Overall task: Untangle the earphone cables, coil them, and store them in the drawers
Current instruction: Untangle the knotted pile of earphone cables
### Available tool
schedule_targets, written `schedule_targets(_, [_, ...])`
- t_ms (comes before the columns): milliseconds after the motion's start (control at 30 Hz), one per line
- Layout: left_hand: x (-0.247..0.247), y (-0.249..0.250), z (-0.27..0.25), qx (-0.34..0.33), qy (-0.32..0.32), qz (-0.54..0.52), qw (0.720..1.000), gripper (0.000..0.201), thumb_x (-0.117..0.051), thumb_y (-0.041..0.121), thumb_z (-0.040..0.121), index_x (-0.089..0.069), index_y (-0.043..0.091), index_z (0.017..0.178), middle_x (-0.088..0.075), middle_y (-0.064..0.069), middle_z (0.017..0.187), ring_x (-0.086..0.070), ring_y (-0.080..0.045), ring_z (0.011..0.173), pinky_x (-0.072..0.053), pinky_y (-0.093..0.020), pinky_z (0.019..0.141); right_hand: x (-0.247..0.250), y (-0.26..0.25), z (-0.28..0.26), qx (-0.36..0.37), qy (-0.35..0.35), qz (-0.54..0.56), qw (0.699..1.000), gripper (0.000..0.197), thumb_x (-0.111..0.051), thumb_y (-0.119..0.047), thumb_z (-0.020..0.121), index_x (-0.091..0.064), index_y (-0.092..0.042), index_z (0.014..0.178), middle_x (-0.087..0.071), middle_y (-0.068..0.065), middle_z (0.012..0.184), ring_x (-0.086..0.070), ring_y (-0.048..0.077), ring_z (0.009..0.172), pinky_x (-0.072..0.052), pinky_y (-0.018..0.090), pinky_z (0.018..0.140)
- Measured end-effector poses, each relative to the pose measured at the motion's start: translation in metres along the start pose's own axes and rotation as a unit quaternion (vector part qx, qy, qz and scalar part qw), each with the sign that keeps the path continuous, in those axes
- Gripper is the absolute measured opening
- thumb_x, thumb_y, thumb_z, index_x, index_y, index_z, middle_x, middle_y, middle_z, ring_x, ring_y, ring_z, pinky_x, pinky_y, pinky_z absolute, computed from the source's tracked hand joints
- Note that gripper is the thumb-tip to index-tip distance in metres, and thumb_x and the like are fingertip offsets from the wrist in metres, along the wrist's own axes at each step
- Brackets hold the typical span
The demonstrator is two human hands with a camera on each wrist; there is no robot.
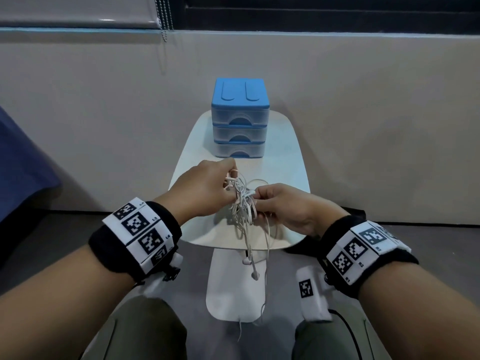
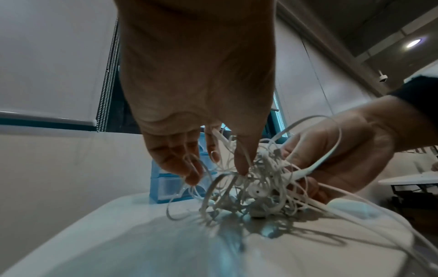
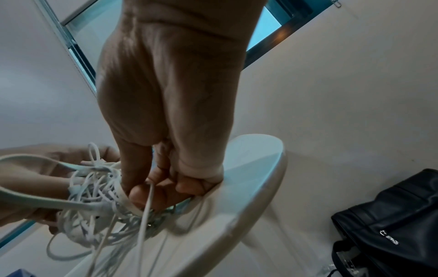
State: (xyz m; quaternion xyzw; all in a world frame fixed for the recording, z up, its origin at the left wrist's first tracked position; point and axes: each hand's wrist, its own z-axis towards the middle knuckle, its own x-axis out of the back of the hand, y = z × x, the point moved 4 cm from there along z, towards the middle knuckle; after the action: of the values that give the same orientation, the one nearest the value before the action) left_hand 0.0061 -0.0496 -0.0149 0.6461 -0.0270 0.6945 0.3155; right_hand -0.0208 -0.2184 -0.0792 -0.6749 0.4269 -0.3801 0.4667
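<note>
- The left hand (image 1: 205, 188) reaches in from the left above the small white table (image 1: 283, 162), back of the hand up, its fingers curled and pinching strands at the top left of the tangle of earphone cables (image 1: 242, 201).
- The right hand (image 1: 283, 206) comes in from the right at about the same height, its thumb and curled fingers gripping the right side of the same tangle.
- Both forearms wear black wristbands (image 1: 345, 245) carrying white panels printed with black square markers.
- The tangle sits between the two hands, over the near half of the table; several loose strands trail over the near edge, and two earbuds (image 1: 250, 267) hang below it.
- The blue drawer unit (image 1: 239, 118) stands at the far end of the table, well apart from the hands, all three drawers closed.
- The left wrist view shows the left fingertips (image 2: 241, 168) dipping into the knot and an earbud (image 2: 257, 192) buried in its middle.
- The right wrist view shows a single thin cable (image 3: 147, 206) running down past the right thumb, and a black bag (image 3: 391, 215) on the floor beside the table.
- The cables are thin, white and rubbery, some flat like ribbon, some round; the table top is smooth, glossy and rounded at the corners; the drawers are translucent plastic with arched handle recesses.
</note>
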Motion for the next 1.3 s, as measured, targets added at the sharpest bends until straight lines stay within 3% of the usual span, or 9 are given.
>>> schedule_targets(133, [0.007,-0.006,0.004,0.031,0.012,0.101,0.994,0.031,-0.066,0.052,0.087,-0.052,0.025,0.084,-0.060,0.005,0.086,-0.057,-0.023,0.082,-0.037,-0.034,0.062,0.000,-0.001,-0.001,-0.004,0.000,0.003,1.000,0.015,-0.052,-0.004,0.104,-0.064,-0.008,0.096,-0.065,0.010,0.084,-0.059,0.013,0.067,-0.039,0.027,0.070])
schedule_targets(300, [-0.002,-0.008,0.002,0.014,-0.072,-0.054,0.996,0.045,-0.066,0.035,0.094,-0.056,0.016,0.055,-0.051,0.007,0.046,-0.041,-0.009,0.047,-0.031,-0.031,0.052,-0.002,-0.003,-0.001,0.003,-0.001,0.021,1.000,0.011,-0.047,-0.004,0.106,-0.057,-0.007,0.104,-0.063,0.009,0.081,-0.058,0.012,0.063,-0.043,0.020,0.058])
schedule_targets(500, [0.000,-0.018,-0.003,0.037,-0.142,-0.262,0.954,0.040,-0.067,0.047,0.080,-0.079,0.011,0.093,-0.074,-0.014,0.090,-0.057,-0.013,0.079,-0.043,-0.032,0.075,-0.002,-0.003,0.002,0.012,-0.011,0.044,0.999,0.018,-0.050,-0.003,0.105,-0.057,-0.010,0.120,-0.062,0.012,0.090,-0.058,0.016,0.068,-0.042,0.029,0.065])
schedule_targets(667, [0.001,-0.017,-0.008,-0.041,-0.269,-0.238,0.932,0.023,-0.073,0.002,0.087,-0.073,0.008,0.110,-0.072,-0.006,0.097,-0.059,-0.009,0.086,-0.047,-0.024,0.079,-0.002,-0.002,0.001,0.000,-0.019,0.028,0.999,0.016,-0.051,0.001,0.103,-0.060,-0.006,0.114,-0.064,0.018,0.096,-0.057,0.021,0.076,-0.040,0.029,0.067])
schedule_targets(800, [0.000,-0.020,0.004,-0.085,-0.156,-0.140,0.974,0.007,-0.079,0.018,0.091,-0.078,0.024,0.092,-0.073,0.000,0.084,-0.057,-0.004,0.074,-0.051,-0.030,0.073,-0.003,-0.005,-0.001,-0.004,-0.018,0.017,1.000,0.019,-0.053,0.003,0.102,-0.066,-0.009,0.098,-0.066,0.013,0.090,-0.057,0.014,0.068,-0.042,0.023,0.063])
schedule_targets(933, [0.005,-0.014,0.009,-0.102,-0.019,-0.068,0.992,0.019,-0.088,0.029,0.080,-0.079,0.029,0.097,-0.064,0.006,0.094,-0.059,-0.010,0.086,-0.045,-0.023,0.075,-0.002,-0.002,0.000,-0.006,-0.003,0.018,1.000,0.020,-0.047,0.006,0.103,-0.064,-0.002,0.110,-0.065,0.015,0.092,-0.060,0.015,0.069,-0.046,0.022,0.063])
schedule_targets(1033, [0.012,-0.015,0.010,-0.033,0.055,-0.033,0.997,0.033,-0.091,0.040,0.074,-0.063,0.025,0.080,-0.056,0.011,0.080,-0.052,-0.014,0.074,-0.039,-0.033,0.064,-0.001,-0.003,0.001,-0.001,0.000,0.016,1.000,0.021,-0.044,0.005,0.104,-0.062,-0.003,0.106,-0.066,0.015,0.088,-0.059,0.016,0.068,-0.044,0.020,0.060])
schedule_targets(1167, [0.007,-0.016,0.013,0.021,-0.001,-0.069,0.997,0.038,-0.086,0.044,0.079,-0.065,0.019,0.060,-0.062,0.006,0.054,-0.053,-0.011,0.053,-0.040,-0.028,0.055,-0.001,-0.004,0.001,0.001,-0.006,0.031,1.000,0.022,-0.043,0.004,0.105,-0.062,-0.006,0.108,-0.068,0.008,0.084,-0.060,0.012,0.064,-0.043,0.014,0.052])
schedule_targets(1300, [0.004,-0.006,0.007,-0.044,-0.050,-0.141,0.988,0.007,-0.083,0.026,0.086,-0.079,0.027,0.081,-0.074,0.010,0.074,-0.064,-0.002,0.067,-0.047,-0.018,0.066,0.004,-0.001,-0.001,-0.005,0.000,0.026,1.000,0.022,-0.047,0.000,0.104,-0.065,-0.013,0.106,-0.067,0.008,0.084,-0.055,0.013,0.064,-0.030,0.019,0.052])
